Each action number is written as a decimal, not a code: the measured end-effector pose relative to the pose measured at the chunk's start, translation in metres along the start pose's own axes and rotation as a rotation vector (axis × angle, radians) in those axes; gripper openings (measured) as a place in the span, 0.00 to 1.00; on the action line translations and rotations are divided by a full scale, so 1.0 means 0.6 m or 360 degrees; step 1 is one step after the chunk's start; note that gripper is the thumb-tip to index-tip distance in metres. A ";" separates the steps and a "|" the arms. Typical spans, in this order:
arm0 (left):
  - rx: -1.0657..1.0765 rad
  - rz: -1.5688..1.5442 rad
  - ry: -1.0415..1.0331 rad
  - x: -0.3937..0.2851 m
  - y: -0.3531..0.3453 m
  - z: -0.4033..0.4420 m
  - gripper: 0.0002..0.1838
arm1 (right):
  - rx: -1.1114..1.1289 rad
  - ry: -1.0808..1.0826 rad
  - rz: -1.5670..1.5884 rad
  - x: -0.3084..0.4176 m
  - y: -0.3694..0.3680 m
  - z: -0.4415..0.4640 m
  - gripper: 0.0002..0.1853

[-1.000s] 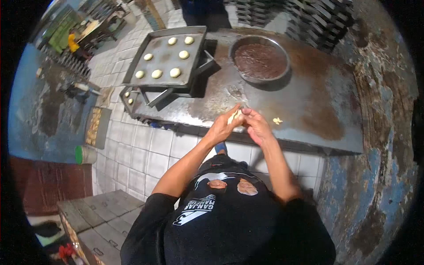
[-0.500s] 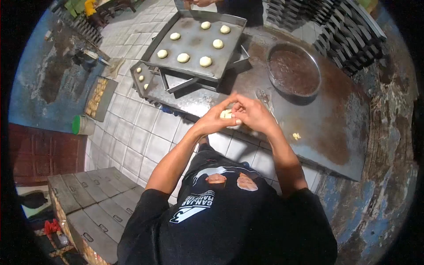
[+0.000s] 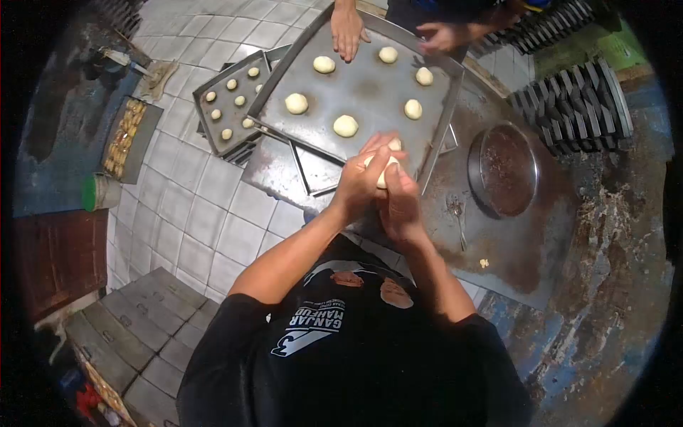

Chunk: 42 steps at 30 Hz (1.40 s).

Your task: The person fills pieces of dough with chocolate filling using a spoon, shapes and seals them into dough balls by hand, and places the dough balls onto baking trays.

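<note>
A pale dough ball (image 3: 382, 183) is resting between a worker's two palms, above the near edge of a metal tray at the tabletop. The left hand (image 3: 357, 185) and the right hand (image 3: 400, 206) are pressing together around it, thumbs uppermost, with a little of the dough showing between them; the grip beneath is staying out of sight.

Just beyond the fingers, seven finished-looking rounds (image 3: 346, 126) are sitting well apart on the upper tray (image 3: 366, 89), one of them partly hiding behind the fingertips. Those seven are apparently counting as done; the piece in the palms is not yet lying among them, and its shaping is seemingly remaining open. How many more are waiting, the view is not telling.

Across the tray, a co-worker's flat hand (image 3: 346, 32) is hovering over or touching the metal, which of the two being unclear, while the co-worker's blurred other hand (image 3: 445, 35) is showing near the far corner. To the left, a lower tray (image 3: 227, 107) is carrying more rounds.

To the right, a steel bowl (image 3: 478, 181) is holding a dark brown filling (image 3: 509, 171). A utensil (image 3: 461, 224) and a dough scrap (image 3: 484, 263) are lying nearby on the tabletop (image 3: 512, 252).
</note>
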<state>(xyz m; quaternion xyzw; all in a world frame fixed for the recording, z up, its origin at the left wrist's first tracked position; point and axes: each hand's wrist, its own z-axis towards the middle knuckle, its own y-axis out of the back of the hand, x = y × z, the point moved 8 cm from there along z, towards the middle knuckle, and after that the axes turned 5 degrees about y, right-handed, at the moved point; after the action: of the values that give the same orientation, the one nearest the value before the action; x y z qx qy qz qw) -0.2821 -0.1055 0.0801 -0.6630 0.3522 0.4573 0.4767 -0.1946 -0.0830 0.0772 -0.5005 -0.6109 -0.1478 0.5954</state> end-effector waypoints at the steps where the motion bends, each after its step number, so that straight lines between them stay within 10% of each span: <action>1: -0.0001 0.0068 -0.0002 -0.005 0.022 0.016 0.30 | 0.0074 -0.0197 0.0240 -0.015 -0.025 0.012 0.20; 7: 0.0088 -0.0700 0.0649 0.029 0.112 0.075 0.31 | 0.0052 -0.0449 0.0257 -0.047 -0.039 0.147 0.16; 9: -0.0234 -0.0337 0.0023 -0.011 0.183 0.087 0.36 | 0.0139 -0.0381 -0.0065 -0.025 -0.049 0.219 0.17; 13: -0.0616 -0.0125 -0.0107 -0.051 0.347 0.008 0.21 | -0.0227 0.0813 -0.2044 0.011 -0.020 0.393 0.27; 16: -0.1061 0.0243 0.0091 -0.044 0.466 -0.089 0.17 | 0.0223 0.0901 -0.2902 -0.059 -0.050 0.457 0.28; 24: -0.1293 0.0506 0.0129 -0.050 0.573 -0.169 0.21 | 0.0395 0.0970 -0.2891 -0.101 -0.039 0.503 0.36; 27: -0.1055 0.0778 -0.0063 -0.101 0.560 -0.039 0.29 | 0.0497 -0.0147 -0.1547 -0.047 -0.005 0.545 0.50; 31: -0.1118 0.1411 -0.0037 -0.101 0.555 0.118 0.46 | 0.0177 0.0346 -0.1594 0.094 -0.017 0.405 0.43; 34: -0.0699 0.1546 0.0765 -0.006 0.559 0.172 0.42 | -0.0274 0.0968 -0.2228 0.133 0.069 0.247 0.41; 37: -0.0606 0.1441 0.0699 0.001 0.540 0.148 0.37 | -0.0648 0.0928 -0.2368 0.062 0.216 0.118 0.44; 42: -0.1061 0.1480 0.0464 0.035 0.508 -0.005 0.32 | -0.0545 0.0196 -0.1205 -0.052 0.301 0.031 0.31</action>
<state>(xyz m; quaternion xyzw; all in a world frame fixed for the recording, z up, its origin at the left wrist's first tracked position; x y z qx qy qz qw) -0.5496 -0.2001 -0.0341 -0.6089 0.5051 0.6086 -0.0613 -0.0698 -0.0003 -0.0297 -0.3226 -0.6816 -0.4851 0.4427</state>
